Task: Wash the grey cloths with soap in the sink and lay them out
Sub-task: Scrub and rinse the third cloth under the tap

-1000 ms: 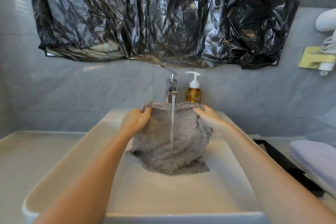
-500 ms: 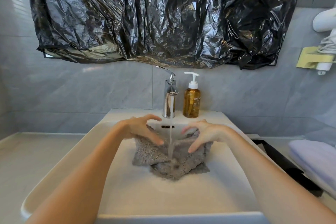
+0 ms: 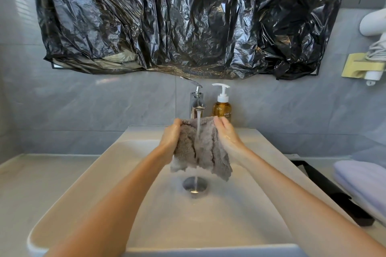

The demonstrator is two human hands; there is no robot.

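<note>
Grey tiled wall (image 3: 104,106), black plastic sheet (image 3: 188,19)

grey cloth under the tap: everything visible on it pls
The grey cloth is fluffy, towel-like, wet, creased in vertical folds. It hangs over the sink, clear of the basin floor, above the drain. The left hand grips its top left corner, the right hand its top right. Water from the tap runs down its middle. Its lower edge is uneven, right corner lowest.
</note>
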